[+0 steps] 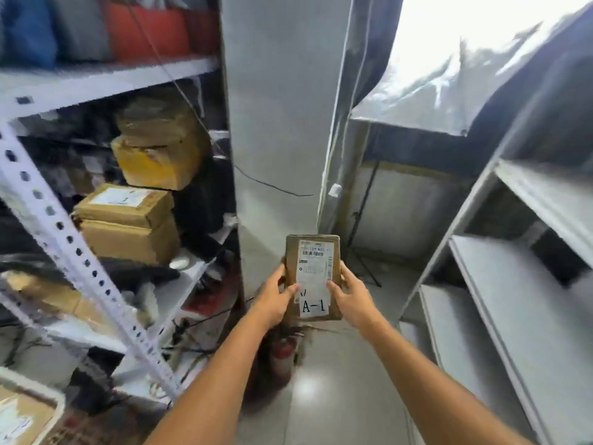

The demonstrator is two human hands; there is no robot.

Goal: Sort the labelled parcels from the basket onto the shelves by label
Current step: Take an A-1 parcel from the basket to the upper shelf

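Brown cardboard forms the small parcel (313, 271), which is held upright in the air on outstretched arms, above the grey floor (337, 396) of the aisle between two shelving units. A white shipping label with barcodes covers most of its facing side, and a white A-1 sticker (314, 306) is fixed at the lower end. The parcel's left edge is gripped by the left hand (275, 305), thumb laid on the front and fingers curled behind. The right edge is gripped the same way by the right hand (352, 300).

Just behind the parcel a grey fabric-covered column (279, 123) is seen, and a red fire extinguisher (284, 354) stands at its foot. On the left, a perforated metal rack (64, 239) is loaded with stacked cardboard boxes (128, 223) and a yellow-taped box (157, 159). On the right, the grey shelves (519, 303) are seen bare. At the lower left corner, the white rim of the basket (35, 387) is visible, with another parcel inside.
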